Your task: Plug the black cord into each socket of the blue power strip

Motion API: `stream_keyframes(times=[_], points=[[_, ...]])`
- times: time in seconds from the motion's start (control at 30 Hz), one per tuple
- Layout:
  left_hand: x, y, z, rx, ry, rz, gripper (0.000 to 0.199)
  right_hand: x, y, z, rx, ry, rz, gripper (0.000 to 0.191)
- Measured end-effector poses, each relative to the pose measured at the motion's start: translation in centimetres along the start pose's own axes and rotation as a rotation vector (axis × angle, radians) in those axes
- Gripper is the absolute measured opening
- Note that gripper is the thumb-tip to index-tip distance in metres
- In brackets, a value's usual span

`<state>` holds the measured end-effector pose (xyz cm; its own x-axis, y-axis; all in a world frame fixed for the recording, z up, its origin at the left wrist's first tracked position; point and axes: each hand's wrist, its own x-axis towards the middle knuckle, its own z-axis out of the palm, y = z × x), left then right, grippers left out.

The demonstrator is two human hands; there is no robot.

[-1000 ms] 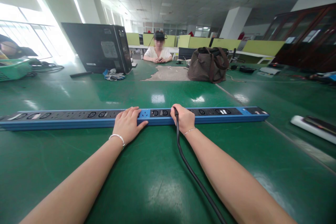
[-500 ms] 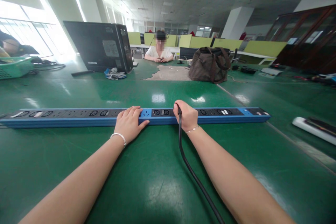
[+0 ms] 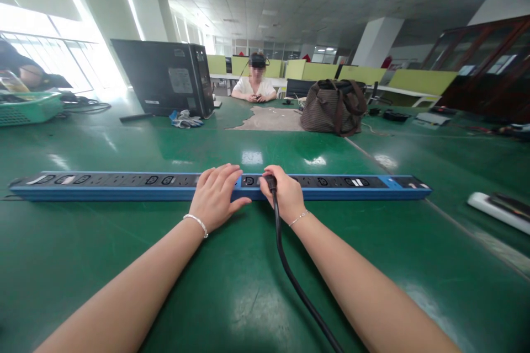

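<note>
Since the long blue power distribution strip [image 3: 254,193] lies crosswise on the green tabletop [image 3: 232,298] with no clamp that I can see, the left hand [image 3: 215,197] is probably draped over its middle to keep it from sliding. That hand is open, fingers reaching across the socket face, thumb stretched along the near edge, gripping nothing. Just beside it, the right hand [image 3: 285,193] is closed around a black plug [image 3: 270,181] over the strip, likely held by its body for better control. I can't tell whether the plug is seated, because the hand hides its front. Its black cord [image 3: 285,262] trails back toward the person between the 2 forearms, which converge from the near side, leaving 1 socket [image 3: 249,181] plainly showing between the hands.
</note>
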<state>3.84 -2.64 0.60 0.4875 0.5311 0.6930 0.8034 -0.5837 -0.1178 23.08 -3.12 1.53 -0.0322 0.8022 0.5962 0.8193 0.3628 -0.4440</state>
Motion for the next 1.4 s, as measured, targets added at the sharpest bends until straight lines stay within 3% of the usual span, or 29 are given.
stream_keyframes(times=[0.07, 0.17, 0.33, 0.57, 0.67, 0.8, 0.87, 1.0, 1.23, 1.4], points=[[0.2, 1.0, -0.5, -0.031, 0.028, 0.132, 0.058, -0.2, -1.0, 0.1, 0.015, -0.100, 0.009, 0.024], [0.3, 1.8, -1.0, -0.040, 0.038, 0.187, 0.046, -0.5, -2.1, 0.2, 0.064, -0.202, -0.012, 0.020], [0.4, 1.8, -1.4, -0.036, 0.085, 0.163, 0.031, -0.7, -2.3, 0.9, 0.283, -0.201, -0.194, 0.021], [0.7, 1.3, -1.9, 0.080, 0.188, 0.311, 0.026, -0.8, -2.3, 2.2, 0.403, -0.191, -0.325, 0.034], [0.4, 0.0, -1.8, 0.018, 0.191, 0.216, 0.027, -0.8, -2.0, 2.2, 0.362, -0.150, -0.345, 0.048], [-0.2, -2.5, -1.6, -0.060, 0.267, -0.090, 0.027, -0.5, -0.2, 1.7, 0.185, -0.065, -0.272, 0.045], [-0.5, -3.5, -1.4, -0.081, 0.207, -0.177, 0.030, -0.3, 0.7, 1.5, 0.114, -0.033, -0.196, 0.041], [-0.8, -4.0, -0.9, -0.112, 0.136, -0.182, 0.030, -0.1, 1.6, 1.6, 0.061, -0.023, -0.092, 0.037], [-0.5, -3.0, -0.7, -0.046, -0.009, -0.103, 0.033, -0.1, 1.1, 1.6, 0.020, -0.069, -0.092, 0.037], [-0.3, -2.8, -0.8, -0.057, -0.044, -0.034, 0.033, 0.0, 1.2, 1.5, 0.012, -0.073, -0.093, 0.037]])
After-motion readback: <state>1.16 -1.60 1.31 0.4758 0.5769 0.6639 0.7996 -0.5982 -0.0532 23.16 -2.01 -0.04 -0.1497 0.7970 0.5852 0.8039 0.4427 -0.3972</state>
